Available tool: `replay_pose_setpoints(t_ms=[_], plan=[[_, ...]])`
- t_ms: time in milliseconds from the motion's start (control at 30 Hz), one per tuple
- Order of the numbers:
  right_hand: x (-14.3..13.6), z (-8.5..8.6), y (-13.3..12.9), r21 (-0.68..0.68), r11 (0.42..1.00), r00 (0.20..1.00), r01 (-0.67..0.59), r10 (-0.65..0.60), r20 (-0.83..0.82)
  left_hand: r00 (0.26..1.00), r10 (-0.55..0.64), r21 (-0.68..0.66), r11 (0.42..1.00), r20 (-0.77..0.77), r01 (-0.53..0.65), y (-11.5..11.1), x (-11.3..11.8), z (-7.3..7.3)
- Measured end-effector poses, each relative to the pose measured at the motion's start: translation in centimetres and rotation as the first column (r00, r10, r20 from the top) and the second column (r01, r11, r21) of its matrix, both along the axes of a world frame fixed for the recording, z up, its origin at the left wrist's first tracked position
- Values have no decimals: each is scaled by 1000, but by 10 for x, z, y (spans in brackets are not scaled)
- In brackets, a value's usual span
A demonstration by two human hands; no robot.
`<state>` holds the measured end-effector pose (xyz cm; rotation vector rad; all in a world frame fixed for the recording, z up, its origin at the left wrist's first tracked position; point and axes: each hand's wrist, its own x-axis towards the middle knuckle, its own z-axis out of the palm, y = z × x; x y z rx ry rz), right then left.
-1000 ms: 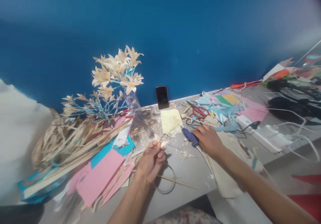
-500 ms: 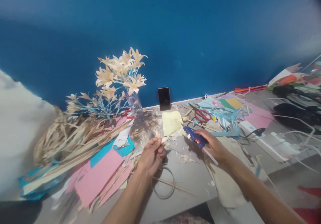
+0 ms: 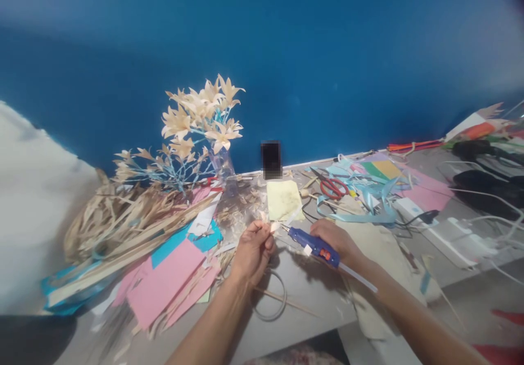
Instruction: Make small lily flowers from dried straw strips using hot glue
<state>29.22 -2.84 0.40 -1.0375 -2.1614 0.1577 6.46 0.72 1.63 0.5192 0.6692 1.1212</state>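
Note:
My left hand (image 3: 254,247) pinches a small cream petal-like piece (image 3: 274,227) between thumb and fingertips, over the middle of the table. My right hand (image 3: 333,239) is wrapped round a blue glue gun (image 3: 311,244) with a white glue stick (image 3: 358,276) poking out of its back. The gun's nozzle points left, right beside the cream piece; whether it touches I cannot tell. Beyond the hands lies a stained yellow paper square (image 3: 284,200). Below my left hand rest a grey ring (image 3: 282,304) and a thin wooden stick (image 3: 301,306).
Cream flowers (image 3: 204,111) stand in a clear vase (image 3: 223,169) at the wall, near a dark phone (image 3: 271,159). Dried strips (image 3: 123,228) and pink paper (image 3: 166,283) lie left. Red-handled scissors (image 3: 333,188), blue ribbon (image 3: 382,198) and a power strip (image 3: 434,234) with cables lie right.
My right hand has brought the glue gun leftward and slightly down, its nozzle now close to the cream piece. My left hand keeps its pinch. The view has shifted a little.

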Motion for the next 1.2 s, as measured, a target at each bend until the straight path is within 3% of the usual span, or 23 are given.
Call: replay_pose_setpoints(t_ms=[600,1200], plan=[[-4,-5,-1,-56,996,996,63,-59,73,998,-9,-2,1000,58,9,-3,-3,0],[-1,5,-3,-75,989,989,128,-122,83,999,20,-10,1000,42,-20,-3,-2,-1]])
